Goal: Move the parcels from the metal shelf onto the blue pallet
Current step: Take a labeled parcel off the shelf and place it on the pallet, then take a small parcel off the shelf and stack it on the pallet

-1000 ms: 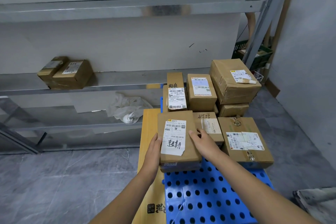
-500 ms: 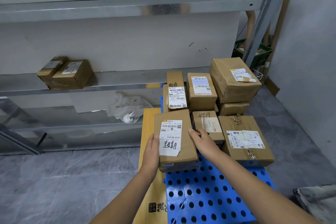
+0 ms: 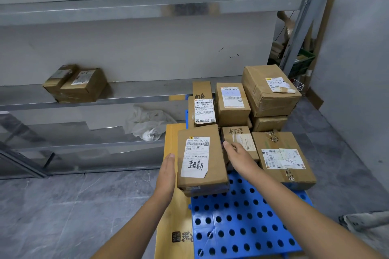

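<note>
Left hand [image 3: 167, 174]: fingers straight and together, palm turned to the left face of the front parcel [image 3: 202, 160]. Whether it touches cannot be confirmed; it grips nothing.

Right hand [image 3: 240, 157]: fingers extended, not curled, lying along the same parcel's right face, in the gap between it and the small parcel [image 3: 237, 139]. Nothing is grasped.

The front parcel stands between the two hands, label up, resting on the near left part of the pallet [image 3: 242, 223]. Its left edge overhangs the board [image 3: 174, 216], which lies under the left hand and forearm.

Right of the right hand, touching the small parcel, sits a large parcel [image 3: 282, 157] on the pallet.

Beyond both hands, a back row of stacked parcels is on the pallet: a tall parcel [image 3: 203, 107], a middle parcel [image 3: 231, 103], and a top parcel [image 3: 269, 88] on a lower parcel [image 3: 269, 123].

Far left of the left hand, on the shelf [image 3: 136, 94], two shelf parcels [image 3: 84, 84] remain side by side, touching. A cloth [image 3: 147, 124] lies on the tier below, beyond the left hand.
</note>
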